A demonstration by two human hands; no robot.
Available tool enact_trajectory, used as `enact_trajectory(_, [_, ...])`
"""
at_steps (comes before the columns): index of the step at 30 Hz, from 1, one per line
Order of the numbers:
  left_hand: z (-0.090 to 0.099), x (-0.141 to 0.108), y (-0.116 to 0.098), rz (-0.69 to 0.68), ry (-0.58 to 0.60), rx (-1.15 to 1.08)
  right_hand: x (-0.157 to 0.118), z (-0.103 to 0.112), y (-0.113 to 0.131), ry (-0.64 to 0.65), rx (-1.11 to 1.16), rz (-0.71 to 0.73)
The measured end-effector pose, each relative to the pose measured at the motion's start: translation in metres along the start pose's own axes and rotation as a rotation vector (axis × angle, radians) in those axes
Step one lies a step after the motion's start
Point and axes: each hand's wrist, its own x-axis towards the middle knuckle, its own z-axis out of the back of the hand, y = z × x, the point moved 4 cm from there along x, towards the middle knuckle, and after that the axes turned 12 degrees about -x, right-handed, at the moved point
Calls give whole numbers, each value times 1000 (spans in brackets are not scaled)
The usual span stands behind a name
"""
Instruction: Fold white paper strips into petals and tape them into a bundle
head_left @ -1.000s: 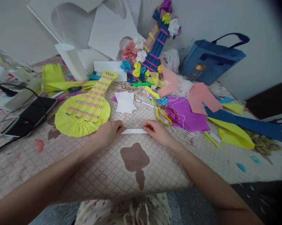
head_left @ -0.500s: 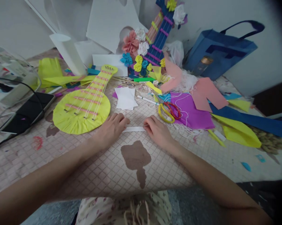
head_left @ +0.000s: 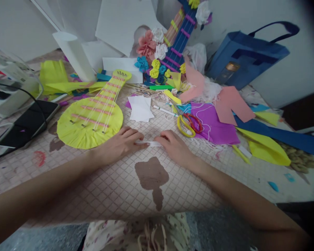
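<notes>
A narrow white paper strip lies low over the patterned tablecloth, stretched between my two hands. My left hand pinches its left end, thumb pointing inward along the strip. Its right part is held between the closed fingers of my right hand. Just beyond my left hand rests a yellow paper guitar-like model with pink bars and white strings. White paper pieces lie past the strip. Scissors with yellow and red handles are near my right hand.
Purple paper, pink paper and tangled white string lie to the right. A blue bag stands at the back right. Paper flowers and a blue model guitar lean behind. A black phone and cables are left.
My left thumb has slid inward along the strip, and my right fingers have shifted slightly left, so less of the strip shows between them. The view has moved a little.
</notes>
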Motion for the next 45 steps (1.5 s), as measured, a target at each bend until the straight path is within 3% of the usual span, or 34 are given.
enact_trajectory(4, [3, -2, -2, -18, 9, 7, 0, 6, 1, -17, -51, 40])
enact_trajectory(8, [4, -2, -4, -35, -2, 15, -4, 10, 11, -16, -66, 249])
enact_trajectory(10, [4, -2, -4, -46, 0, 19, -7, 10, 18, 13, -66, 286])
enact_trajectory(16, [-1, -5, -3, -53, 65, 75, -21, 7, 26, 78, -81, 230])
enact_trajectory(26, [0, -25, -6, -42, 34, 38, -47, 6, 6, 134, -66, 141])
enact_trajectory(33, [1, -33, -10, -9, 18, 109, -40, 11, 9, 130, -25, 91])
enact_trajectory(37, [0, -33, -10, -23, 14, 117, -23, 18, 26, 86, -48, 114])
enact_trajectory(41, [1, -34, -10, -18, 23, 125, -11, 14, 43, 119, -30, 205])
enact_trajectory(45, [1, -34, -11, -1, 35, 138, -20, 6, 36, 161, -34, 155])
